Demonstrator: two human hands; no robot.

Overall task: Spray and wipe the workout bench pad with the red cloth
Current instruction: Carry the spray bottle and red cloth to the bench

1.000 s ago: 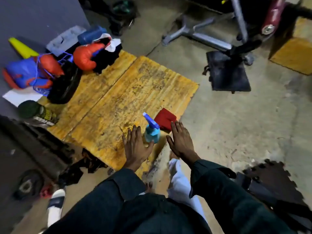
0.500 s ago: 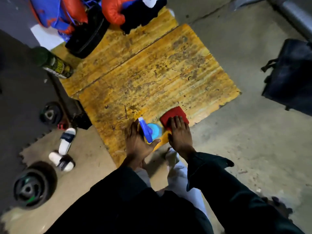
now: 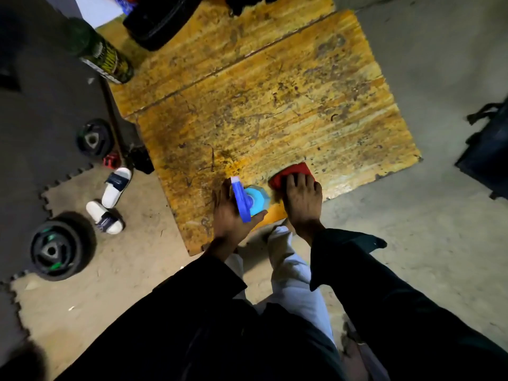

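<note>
A light blue spray bottle [image 3: 254,198] with a dark blue trigger head stands on the near edge of a worn yellow board [image 3: 275,105] on the floor. My left hand [image 3: 228,215] grips it, fingers on its left side and thumb curled under its right. Just to the right lies the red cloth [image 3: 291,171], also on the board. My right hand [image 3: 302,202] rests on it and covers its near half. I see no bench pad that I can name for sure.
A dark strapped bag or pad [image 3: 489,149] sits at the right edge on concrete. Left of the board are two weight plates [image 3: 56,250], white slippers [image 3: 116,185], a green can [image 3: 101,52] and black foam matting [image 3: 41,105]. Dark gear lies at the board's far end.
The camera has dropped closer over the board. My left hand has closed round the spray bottle and my right hand has come down onto the red cloth.
</note>
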